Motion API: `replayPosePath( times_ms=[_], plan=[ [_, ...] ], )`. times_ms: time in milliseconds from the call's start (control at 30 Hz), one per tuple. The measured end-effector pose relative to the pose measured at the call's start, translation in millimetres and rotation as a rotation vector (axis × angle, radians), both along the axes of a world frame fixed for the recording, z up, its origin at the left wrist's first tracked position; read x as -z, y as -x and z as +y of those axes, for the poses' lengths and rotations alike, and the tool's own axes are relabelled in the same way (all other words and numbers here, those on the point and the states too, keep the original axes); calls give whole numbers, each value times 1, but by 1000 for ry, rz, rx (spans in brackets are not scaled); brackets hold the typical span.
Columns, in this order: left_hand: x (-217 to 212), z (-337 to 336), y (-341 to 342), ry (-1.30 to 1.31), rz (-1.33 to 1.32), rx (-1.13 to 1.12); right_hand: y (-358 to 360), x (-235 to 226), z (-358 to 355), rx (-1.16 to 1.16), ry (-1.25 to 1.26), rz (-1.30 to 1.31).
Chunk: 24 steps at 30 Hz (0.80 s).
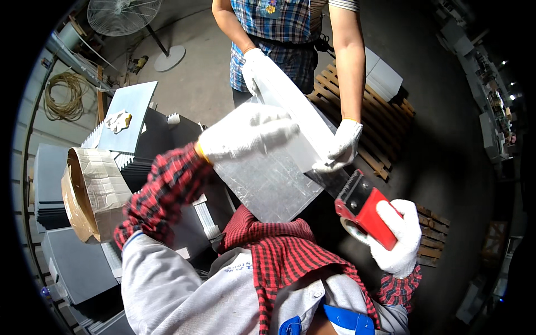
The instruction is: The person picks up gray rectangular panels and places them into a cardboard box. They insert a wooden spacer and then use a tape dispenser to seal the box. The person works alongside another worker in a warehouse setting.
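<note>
On the far left, a big roll of tape (92, 192) hangs around the person's left forearm, over the red checked sleeve (162, 192). Behind it, grey panels (131, 114) lie stacked, one with a crumpled glove (118, 120) on top, and a coil of cable (66, 95) and a standing fan (125, 17) sit farther back. Toward the middle, the left hand (248, 131), in a white glove, lies flat with fingers spread on a wrapped grey slab (268, 184), pressing its upper edge. Across the slab, a co-worker in a checked apron steadies it with two white-gloved hands (340, 146), one at the far end, one near the tape strip. Farther right, the right hand (399, 237) is closed around a red tape dispenser (363, 206), whose toothed edge meets the slab's right side. Beyond, wooden pallets (379, 128) cover the floor.
</note>
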<state>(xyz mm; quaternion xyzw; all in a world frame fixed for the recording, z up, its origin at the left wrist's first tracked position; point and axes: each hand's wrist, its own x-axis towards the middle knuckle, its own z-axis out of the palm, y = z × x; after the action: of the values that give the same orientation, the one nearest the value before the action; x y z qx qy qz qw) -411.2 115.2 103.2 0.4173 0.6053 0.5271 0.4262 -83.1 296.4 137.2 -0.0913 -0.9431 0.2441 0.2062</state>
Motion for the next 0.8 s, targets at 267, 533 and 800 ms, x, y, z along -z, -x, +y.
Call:
replayPosePath(
  times_ms=[267,533,800],
  plan=[
    [9,26,175,296,739,-132,146,5,-18,66,-166,1],
    [60,59,262,403,683,-48,229,16,-19,180,-224,-201],
    [164,71,286,205,340,191,252,16,-29,207,-235,-383]
  ],
)
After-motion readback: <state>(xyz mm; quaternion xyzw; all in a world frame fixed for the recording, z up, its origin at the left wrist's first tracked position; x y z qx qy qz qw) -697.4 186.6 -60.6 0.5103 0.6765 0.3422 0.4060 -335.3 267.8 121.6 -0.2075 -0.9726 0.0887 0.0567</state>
